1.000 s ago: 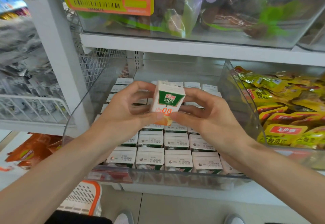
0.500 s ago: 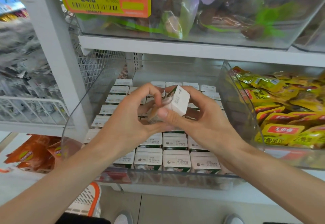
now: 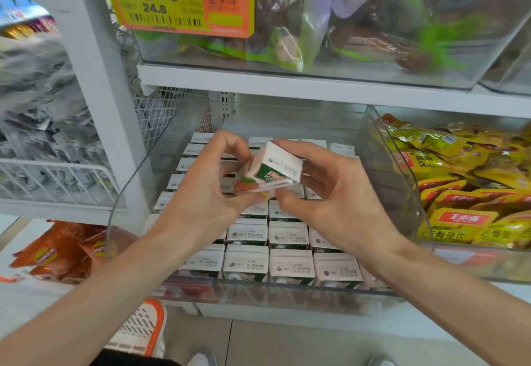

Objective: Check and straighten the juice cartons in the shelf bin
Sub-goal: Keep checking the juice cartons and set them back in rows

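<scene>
The carton [image 3: 273,167] is grasped by both grips. It is pinched at its lower, fruit-printed end by the left grip [image 3: 201,193]. It is clasped at its white top panel by the right grip [image 3: 330,202], with the forefinger laid over the upper edge and the thumb set beneath. Neither grip is released.

Change noted: one second ago the carton was held upright, with the green label facing the camera. Half a second ago it had been tipped. It is now turned almost onto its side, with the top panel raised toward the upper right and the label seen slantwise. The grips have been kept at nearly the same place throughout; only the carton has been rotated between them.

Position: the carton is held clear of the bin [image 3: 287,291], above the middle rows of the stock [image 3: 290,265] directly below the grips. The stock is seen standing in even rows, printed tops upward. The gap left by the lifted carton is hidden behind the grips. Yellow packets [image 3: 459,222] lie in a separate bin to the right of the right grip.

Meaning for the task: the checking step is judged to be in hand, the top panel having been brought round so that its print can be read. The straightening step is not yet done for this carton. It is to be returned upright to its row, with the top panel matched to its neighbours.
</scene>
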A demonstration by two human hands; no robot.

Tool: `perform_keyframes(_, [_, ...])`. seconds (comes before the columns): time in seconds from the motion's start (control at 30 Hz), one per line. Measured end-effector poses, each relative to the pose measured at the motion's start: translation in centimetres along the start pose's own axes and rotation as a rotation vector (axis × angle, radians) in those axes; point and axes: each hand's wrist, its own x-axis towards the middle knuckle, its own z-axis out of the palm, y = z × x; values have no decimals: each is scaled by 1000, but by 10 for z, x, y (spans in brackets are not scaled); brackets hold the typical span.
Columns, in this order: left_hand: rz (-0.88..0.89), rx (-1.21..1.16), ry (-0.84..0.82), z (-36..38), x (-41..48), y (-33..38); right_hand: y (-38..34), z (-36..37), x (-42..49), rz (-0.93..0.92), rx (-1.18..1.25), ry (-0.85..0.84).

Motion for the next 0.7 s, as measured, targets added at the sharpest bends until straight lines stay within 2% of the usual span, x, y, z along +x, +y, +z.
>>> perform_keyframes(0.13, [14,-6,22,-4,1,-3,3,11,0,-105,-144,-1])
perform_keyframes(0.23, [-25,135,45,-9,2,-9,7,17,11,-164,-241,74])
perform_keyframes(0.37, [-75,440,39,-18,2,-17,14,24,35,-171,-319,86])
perform_keyframes(0.57, [-125,614,24,-26,-1,-21,22,44,78,-154,-398,149])
perform_keyframes(0.7, [-123,625,0,-28,-2,-22,21,46,104,-132,-408,200])
